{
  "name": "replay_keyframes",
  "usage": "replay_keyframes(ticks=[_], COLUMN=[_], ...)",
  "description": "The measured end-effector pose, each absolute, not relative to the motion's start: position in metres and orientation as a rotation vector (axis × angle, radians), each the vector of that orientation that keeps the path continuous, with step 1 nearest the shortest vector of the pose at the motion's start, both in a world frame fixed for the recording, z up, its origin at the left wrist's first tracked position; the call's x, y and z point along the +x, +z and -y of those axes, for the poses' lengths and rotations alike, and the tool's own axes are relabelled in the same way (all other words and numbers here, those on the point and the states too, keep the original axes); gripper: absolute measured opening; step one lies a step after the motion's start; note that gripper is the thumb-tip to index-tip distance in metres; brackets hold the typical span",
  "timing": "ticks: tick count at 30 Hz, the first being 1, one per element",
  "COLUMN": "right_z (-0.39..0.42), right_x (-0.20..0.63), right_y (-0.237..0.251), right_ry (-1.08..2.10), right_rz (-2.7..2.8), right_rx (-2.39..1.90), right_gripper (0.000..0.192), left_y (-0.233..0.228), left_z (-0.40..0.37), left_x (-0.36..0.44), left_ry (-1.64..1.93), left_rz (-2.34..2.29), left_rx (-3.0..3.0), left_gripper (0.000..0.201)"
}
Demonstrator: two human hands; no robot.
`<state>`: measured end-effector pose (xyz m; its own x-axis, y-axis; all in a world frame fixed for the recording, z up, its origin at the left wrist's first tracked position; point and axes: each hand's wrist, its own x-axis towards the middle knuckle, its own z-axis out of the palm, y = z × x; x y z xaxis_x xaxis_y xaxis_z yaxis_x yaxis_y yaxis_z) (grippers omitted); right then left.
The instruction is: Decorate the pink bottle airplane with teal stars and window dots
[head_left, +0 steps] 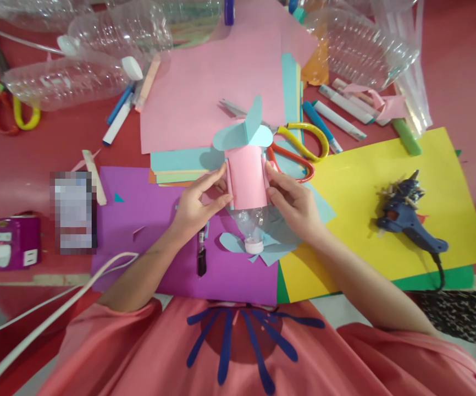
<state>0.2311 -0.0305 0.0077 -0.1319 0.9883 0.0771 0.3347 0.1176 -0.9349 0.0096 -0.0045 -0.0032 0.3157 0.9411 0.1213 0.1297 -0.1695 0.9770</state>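
Note:
A small clear plastic bottle [247, 220] wrapped in pink paper [247, 179] is held between my two hands. Its white cap [254, 245] points toward me. Light blue paper fins [244, 135] stand at the far end. My left hand [199, 201] pinches the wrapped bottle's left side between thumb and fingers. On the right side, my right hand [293, 201] grips it the same way. Scissors [304, 143] with yellow and red handles lie just beyond my right hand. Light blue paper scraps [279, 242] lie beneath the bottle.
A glue gun [411, 220] rests on yellow paper [341, 258] at right. A black cutter [201, 256] lies on purple paper [230, 280]. At left are a phone [73, 212] and a purple power socket [15, 242]. Several clear bottles [68, 80] and markers [341, 118] lie farther back.

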Motion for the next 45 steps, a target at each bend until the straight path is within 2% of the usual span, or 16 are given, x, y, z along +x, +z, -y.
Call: replay_keyframes(ticks=[8, 14, 21, 25, 28, 33, 35, 40, 43, 45], right_z=[0.028, 0.030, 0.030, 0.027, 0.022, 0.016, 0.016, 0.021, 0.033, 0.044], right_x=[0.234, 0.238, 0.241, 0.244, 0.249, 0.258, 0.260, 0.255, 0.238, 0.223], right_y=[0.009, 0.010, 0.005, 0.003, 0.005, 0.014, 0.016, 0.017, 0.011, 0.006], right_ry=[1.063, 1.185, 1.339, 1.259, 1.140, 0.920, 0.831, 0.575, 0.610, 0.578], right_rz=[1.636, 1.591, 1.496, 1.515, 1.489, 1.506, 1.598, 1.835, 2.131, 2.320], right_rx=[-1.303, -1.318, -1.197, -1.171, -1.173, -1.385, -1.442, -1.397, -1.190, -1.090], right_gripper=[0.050, 0.057, 0.056, 0.053, 0.047, 0.017, 0.013, 0.014, 0.017, 0.031], left_y=[-0.002, -0.003, 0.012, 0.016, 0.011, -0.005, -0.011, -0.016, -0.010, -0.005], left_z=[0.004, -0.003, -0.004, -0.008, -0.015, -0.023, -0.025, -0.026, -0.022, -0.019], left_x=[0.008, 0.002, -0.002, -0.005, -0.010, -0.021, -0.025, -0.026, -0.020, -0.016], left_ry=[0.969, 1.000, 1.055, 1.044, 1.188, 1.458, 1.465, 1.385, 1.245, 1.146], left_rz=[-1.074, -1.215, -1.233, -1.248, -1.402, -1.537, -1.495, -1.457, -1.400, -1.364], left_rx=[1.715, 1.698, 1.615, 1.586, 1.501, 1.427, 1.434, 1.492, 1.528, 1.581], left_gripper=[0.047, 0.063, 0.047, 0.018, 0.014, 0.025, 0.029, 0.040, 0.045, 0.048])
